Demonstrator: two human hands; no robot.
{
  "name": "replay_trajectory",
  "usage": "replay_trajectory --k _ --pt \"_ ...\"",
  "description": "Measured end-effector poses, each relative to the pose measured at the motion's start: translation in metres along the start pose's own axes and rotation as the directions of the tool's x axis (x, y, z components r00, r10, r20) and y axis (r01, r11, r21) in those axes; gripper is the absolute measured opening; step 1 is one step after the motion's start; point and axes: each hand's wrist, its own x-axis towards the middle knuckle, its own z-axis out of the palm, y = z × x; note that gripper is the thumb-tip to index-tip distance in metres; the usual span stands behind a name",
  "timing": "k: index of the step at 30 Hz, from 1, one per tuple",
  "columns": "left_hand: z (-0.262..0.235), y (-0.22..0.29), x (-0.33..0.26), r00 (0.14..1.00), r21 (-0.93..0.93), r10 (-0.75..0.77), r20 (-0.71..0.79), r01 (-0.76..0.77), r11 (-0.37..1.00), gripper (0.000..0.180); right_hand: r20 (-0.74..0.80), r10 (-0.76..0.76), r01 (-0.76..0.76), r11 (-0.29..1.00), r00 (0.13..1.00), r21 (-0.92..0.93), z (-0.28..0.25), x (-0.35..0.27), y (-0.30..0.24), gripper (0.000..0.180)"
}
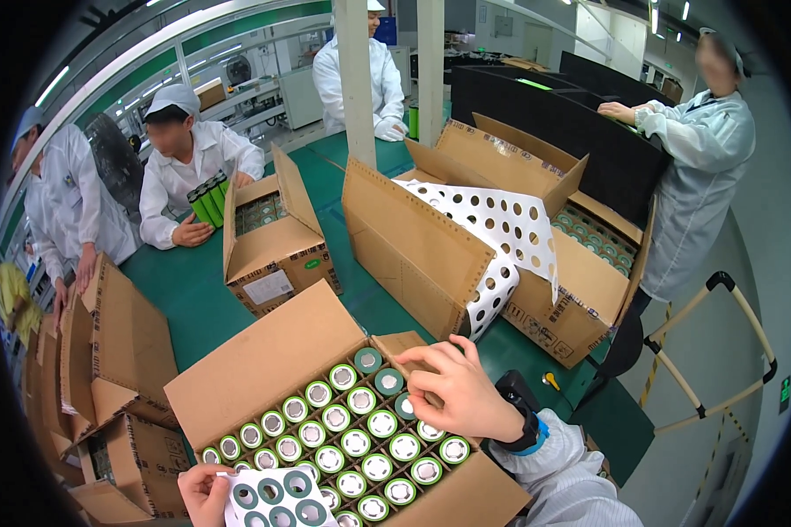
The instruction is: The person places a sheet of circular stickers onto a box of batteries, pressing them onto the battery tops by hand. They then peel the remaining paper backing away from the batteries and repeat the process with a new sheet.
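Open carton of green-ringed cylindrical cells, both hands at work on it.

The cardboard box (pixel 264 369) lies between and under the hands, packed with upright cylindrical cells (pixel 351 439) showing green rims and silver tops. The right hand (pixel 457 386) hovers over the box's far right corner, fingers curled together and pinching at a cell there; whether it actually grips one cannot be told. The left hand (pixel 204 492), at the box's near left edge, is clamped on a white perforated sheet (pixel 277 496) lying over the nearest cells. Beyond the right hand stands a larger open carton (pixel 413 246) with a perforated white sheet (pixel 510 228) draped over its edge. Farther left of it, a smaller open box (pixel 277 255) sits on the green table (pixel 185 290), where a seated person (pixel 189 162) holds green cells (pixel 209 200).
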Motion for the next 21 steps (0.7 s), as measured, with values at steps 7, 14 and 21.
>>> replay_trajectory --k 7,14,21 --pt "-0.004 -0.001 -0.001 1.000 0.036 -0.020 0.010 0.020 0.999 0.007 -0.047 -0.081 0.063 0.951 0.996 -0.304 -0.006 0.001 -0.014 0.011" --pt "-0.003 -0.004 -0.003 0.999 -0.023 0.023 0.025 -0.023 0.999 0.006 -0.014 -0.102 0.091 0.933 0.995 -0.348 -0.008 0.002 -0.015 0.010" --pt "-0.009 -0.027 0.009 0.992 -0.045 0.127 0.006 -0.127 0.991 0.007 0.073 -0.113 0.134 0.890 0.991 -0.436 -0.015 0.006 -0.020 0.012"
